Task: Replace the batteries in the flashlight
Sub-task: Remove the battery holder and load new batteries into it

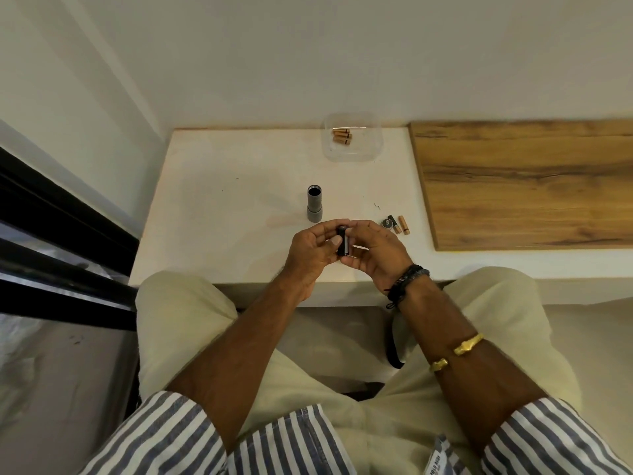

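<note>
shirt tag (435, 466), partly readable "POLO"

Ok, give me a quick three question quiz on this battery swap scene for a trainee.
1. True or false: the grey flashlight body stands upright on the white table with its open end up.
2. Where are most loose batteries? A. clear tray B. wooden board C. lap
3. What do the left hand and right hand hold together?

Key: 1 true. 2 A. 3 The black battery holder.
</note>
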The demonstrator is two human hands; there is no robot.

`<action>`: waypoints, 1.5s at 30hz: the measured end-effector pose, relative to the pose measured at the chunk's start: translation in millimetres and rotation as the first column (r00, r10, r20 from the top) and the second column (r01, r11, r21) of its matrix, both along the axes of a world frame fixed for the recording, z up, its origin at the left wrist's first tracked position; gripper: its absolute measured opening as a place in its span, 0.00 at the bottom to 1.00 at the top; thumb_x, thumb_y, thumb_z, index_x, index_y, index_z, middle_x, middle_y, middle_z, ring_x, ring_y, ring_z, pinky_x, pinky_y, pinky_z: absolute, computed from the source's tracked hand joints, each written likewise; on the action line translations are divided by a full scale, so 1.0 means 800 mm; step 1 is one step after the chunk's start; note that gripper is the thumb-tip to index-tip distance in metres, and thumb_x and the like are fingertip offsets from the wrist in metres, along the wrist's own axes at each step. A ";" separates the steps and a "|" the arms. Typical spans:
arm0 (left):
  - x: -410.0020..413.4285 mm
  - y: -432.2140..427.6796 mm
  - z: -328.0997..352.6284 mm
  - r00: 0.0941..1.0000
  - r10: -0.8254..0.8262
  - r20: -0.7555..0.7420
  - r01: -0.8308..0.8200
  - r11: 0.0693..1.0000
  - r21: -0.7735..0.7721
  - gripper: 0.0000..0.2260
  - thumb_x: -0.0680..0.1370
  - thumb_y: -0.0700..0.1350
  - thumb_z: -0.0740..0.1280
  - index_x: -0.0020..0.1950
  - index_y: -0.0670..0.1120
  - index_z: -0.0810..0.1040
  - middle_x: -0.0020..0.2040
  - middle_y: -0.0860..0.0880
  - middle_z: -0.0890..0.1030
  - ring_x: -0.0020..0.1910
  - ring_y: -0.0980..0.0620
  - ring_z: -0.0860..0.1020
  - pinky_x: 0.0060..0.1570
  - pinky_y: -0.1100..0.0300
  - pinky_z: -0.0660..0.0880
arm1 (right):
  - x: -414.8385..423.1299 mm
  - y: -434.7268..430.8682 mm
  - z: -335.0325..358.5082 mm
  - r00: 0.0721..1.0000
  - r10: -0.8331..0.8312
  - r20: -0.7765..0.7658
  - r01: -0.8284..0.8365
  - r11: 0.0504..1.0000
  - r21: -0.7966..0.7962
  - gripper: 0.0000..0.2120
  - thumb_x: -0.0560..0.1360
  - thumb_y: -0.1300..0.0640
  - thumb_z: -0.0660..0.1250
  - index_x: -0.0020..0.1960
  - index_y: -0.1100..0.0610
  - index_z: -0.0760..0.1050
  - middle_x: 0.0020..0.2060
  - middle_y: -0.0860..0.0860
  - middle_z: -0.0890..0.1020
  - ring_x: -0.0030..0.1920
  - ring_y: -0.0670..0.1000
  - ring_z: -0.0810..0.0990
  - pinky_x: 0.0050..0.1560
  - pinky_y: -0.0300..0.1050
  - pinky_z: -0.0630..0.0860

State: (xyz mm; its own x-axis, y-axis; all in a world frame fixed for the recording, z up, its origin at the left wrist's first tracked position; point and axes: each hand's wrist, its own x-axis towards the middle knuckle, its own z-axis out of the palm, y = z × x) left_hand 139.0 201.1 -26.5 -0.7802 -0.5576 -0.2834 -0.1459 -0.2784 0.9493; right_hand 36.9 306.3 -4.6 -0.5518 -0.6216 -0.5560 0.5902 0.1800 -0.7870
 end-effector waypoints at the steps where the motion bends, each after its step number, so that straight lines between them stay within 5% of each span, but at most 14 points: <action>1: 0.000 0.000 0.000 1.000 -0.003 -0.003 0.003 1.000 -0.006 0.13 0.82 0.35 0.63 0.65 0.43 0.78 0.60 0.44 0.83 0.56 0.46 0.83 0.56 0.49 0.81 | 0.000 0.000 -0.001 1.000 0.002 -0.003 -0.002 1.000 -0.009 0.08 0.79 0.62 0.67 0.56 0.58 0.82 0.49 0.57 0.82 0.50 0.55 0.82 0.51 0.51 0.83; 13: 0.000 0.004 0.004 1.000 -0.025 -0.018 0.024 0.997 -0.079 0.14 0.81 0.32 0.63 0.63 0.43 0.79 0.56 0.46 0.84 0.53 0.47 0.85 0.50 0.57 0.81 | -0.002 0.002 0.001 0.999 -0.003 0.038 0.004 1.000 -0.025 0.10 0.77 0.66 0.64 0.54 0.59 0.81 0.47 0.56 0.82 0.47 0.55 0.82 0.45 0.48 0.84; 22: -0.008 0.019 -0.002 0.998 -0.058 0.017 0.061 0.967 -0.249 0.15 0.79 0.29 0.63 0.62 0.43 0.80 0.55 0.45 0.84 0.54 0.47 0.83 0.54 0.55 0.81 | -0.005 -0.001 0.002 0.989 -0.060 0.135 0.050 0.996 0.076 0.10 0.69 0.68 0.57 0.40 0.57 0.75 0.39 0.54 0.75 0.39 0.53 0.75 0.37 0.47 0.75; 26: -0.010 0.017 -0.002 1.000 -0.028 0.014 0.031 0.972 -0.233 0.14 0.80 0.32 0.63 0.63 0.41 0.78 0.55 0.44 0.84 0.52 0.48 0.85 0.52 0.56 0.82 | -0.006 0.000 0.003 0.990 -0.075 0.121 0.065 0.994 0.084 0.12 0.69 0.65 0.59 0.43 0.56 0.80 0.40 0.54 0.78 0.43 0.54 0.77 0.40 0.47 0.75; 31: -0.008 0.012 -0.002 0.998 0.067 0.017 -0.065 0.990 -0.128 0.12 0.80 0.34 0.66 0.63 0.41 0.79 0.55 0.43 0.84 0.52 0.46 0.84 0.51 0.54 0.82 | -0.004 -0.001 0.001 0.992 -0.059 -0.114 0.073 0.990 0.120 0.09 0.77 0.60 0.66 0.54 0.55 0.83 0.48 0.52 0.86 0.51 0.52 0.84 0.46 0.48 0.80; 35: -0.006 0.005 -0.004 0.996 0.091 0.022 -0.090 0.994 -0.067 0.13 0.79 0.35 0.68 0.64 0.40 0.79 0.55 0.41 0.85 0.52 0.45 0.85 0.53 0.50 0.82 | -0.007 0.002 -0.005 0.930 -0.012 -0.366 0.074 0.985 0.157 0.04 0.74 0.56 0.76 0.49 0.52 0.85 0.44 0.49 0.88 0.46 0.47 0.85 0.42 0.43 0.79; 41: -0.010 0.010 -0.003 0.995 0.097 0.014 -0.098 0.995 0.016 0.12 0.80 0.36 0.67 0.64 0.40 0.78 0.55 0.42 0.85 0.53 0.45 0.85 0.53 0.49 0.82 | -0.008 0.002 -0.007 0.794 0.006 -0.608 0.108 0.983 0.151 0.02 0.76 0.58 0.75 0.48 0.55 0.84 0.37 0.49 0.86 0.39 0.47 0.85 0.37 0.33 0.81; 45: -0.009 0.004 -0.003 0.986 0.162 0.026 -0.164 0.972 0.170 0.11 0.81 0.36 0.65 0.63 0.40 0.78 0.57 0.40 0.84 0.54 0.43 0.84 0.55 0.45 0.81 | -0.012 0.002 -0.007 0.768 -0.034 -0.639 0.137 0.984 0.112 0.04 0.77 0.59 0.73 0.50 0.59 0.85 0.38 0.53 0.86 0.39 0.51 0.86 0.41 0.43 0.85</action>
State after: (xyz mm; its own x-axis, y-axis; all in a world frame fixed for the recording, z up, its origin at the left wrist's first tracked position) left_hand 131.4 204.5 -28.6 -0.6789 -0.6194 -0.3941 -0.0960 -0.4573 0.8841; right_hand 27.5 308.2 -10.1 -0.8569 -0.4961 -0.1401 -0.0137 0.2937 -0.9558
